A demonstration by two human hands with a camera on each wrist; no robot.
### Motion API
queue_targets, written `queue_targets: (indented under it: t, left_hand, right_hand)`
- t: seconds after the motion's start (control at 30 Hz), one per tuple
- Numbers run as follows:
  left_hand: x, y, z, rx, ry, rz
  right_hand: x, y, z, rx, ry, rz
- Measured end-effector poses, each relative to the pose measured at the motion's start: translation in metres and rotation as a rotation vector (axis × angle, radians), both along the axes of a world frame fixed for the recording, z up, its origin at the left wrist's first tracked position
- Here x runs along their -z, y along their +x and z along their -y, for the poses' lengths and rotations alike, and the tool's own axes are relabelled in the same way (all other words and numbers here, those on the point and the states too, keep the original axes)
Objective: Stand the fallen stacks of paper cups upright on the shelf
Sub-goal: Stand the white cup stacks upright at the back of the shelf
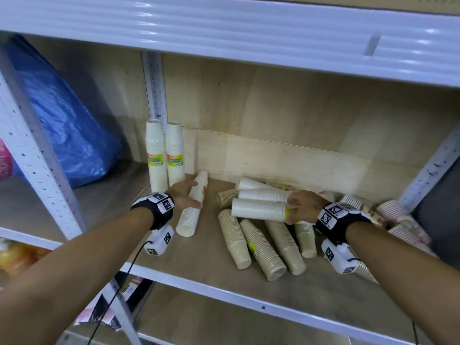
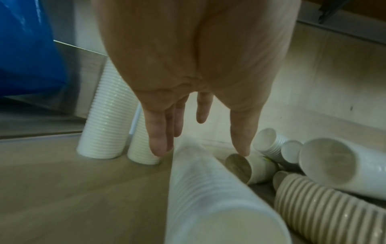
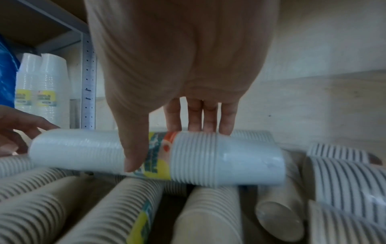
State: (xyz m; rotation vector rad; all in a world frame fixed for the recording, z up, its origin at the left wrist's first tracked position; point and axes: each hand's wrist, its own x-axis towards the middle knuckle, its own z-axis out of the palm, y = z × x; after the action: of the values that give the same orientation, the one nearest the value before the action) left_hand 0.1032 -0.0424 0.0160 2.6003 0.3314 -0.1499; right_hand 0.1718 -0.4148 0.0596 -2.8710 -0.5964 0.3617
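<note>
On the wooden shelf board (image 1: 194,255) with its white metal frame, two upright white stacks of paper cups (image 1: 165,155) with yellow labels stand at about ten o'clock, in the back left corner, touching each other. Just beside them, towards the middle, the left hand (image 1: 185,194) rests over a lying white stack of paper cups (image 1: 191,207); its fingers (image 2: 160,142) are straight and spread to either side of the stack, not clearly closed on it. At about two o'clock the right hand (image 1: 305,204) grips a white stack with a yellow-and-orange label (image 3: 158,158), thumb in front and four fingers behind, and it lies crosswise on top of the fallen beige ribbed stacks (image 1: 263,247). More fallen striped stacks (image 1: 398,220) lie at three o'clock. A blue plastic bag (image 1: 62,120) sits in the neighbouring bay at nine o'clock; what it holds is hidden.
</note>
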Motion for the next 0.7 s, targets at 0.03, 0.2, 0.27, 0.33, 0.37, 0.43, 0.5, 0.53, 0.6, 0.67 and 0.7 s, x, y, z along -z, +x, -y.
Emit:
queue_targets:
  t: [0.03, 0.2, 0.27, 0.33, 0.37, 0.43, 0.5, 0.53, 0.6, 0.67, 0.7]
  left_hand:
    - [0.004, 0.0, -0.001, -0.01, -0.012, -0.019]
    - [0.023, -0.003, -0.003, -0.044, -0.019, -0.08]
    - [0.025, -0.005, -0.002, -0.06, -0.057, -0.085]
    - [0.024, -0.008, 0.001, -0.078, -0.102, -0.084]
    - [0.024, -0.008, 0.003, -0.085, -0.112, -0.087]
    - [0.022, -0.009, 0.005, -0.104, -0.135, -0.102]
    - [0.022, -0.011, 0.006, -0.121, -0.174, -0.111]
    - [0.021, -0.012, 0.007, -0.123, -0.181, -0.112]
    - [0.021, -0.013, 0.007, -0.122, -0.182, -0.109]
    - [0.021, -0.014, 0.006, -0.125, -0.19, -0.104]
    - [0.022, -0.014, 0.005, -0.129, -0.197, -0.1]
  right_hand:
    - [0.002, -0.001, 0.003, -0.006, -0.018, 0.011]
    - [0.015, -0.003, 0.019, 0.015, -0.019, 0.019]
    - [0.02, -0.002, 0.024, 0.015, -0.008, -0.001]
    - [0.023, -0.001, 0.027, 0.024, 0.01, -0.007]
    - [0.025, -0.001, 0.028, 0.031, 0.01, -0.006]
    - [0.026, -0.001, 0.028, 0.038, 0.005, -0.001]
    - [0.026, -0.001, 0.027, 0.04, -0.002, 0.003]
    - [0.025, -0.001, 0.027, 0.04, -0.008, 0.004]
    - [0.022, -0.002, 0.027, 0.044, -0.023, -0.005]
    - [0.015, -0.004, 0.026, 0.029, -0.046, -0.008]
    - [0.011, -0.006, 0.025, 0.025, -0.059, -0.002]
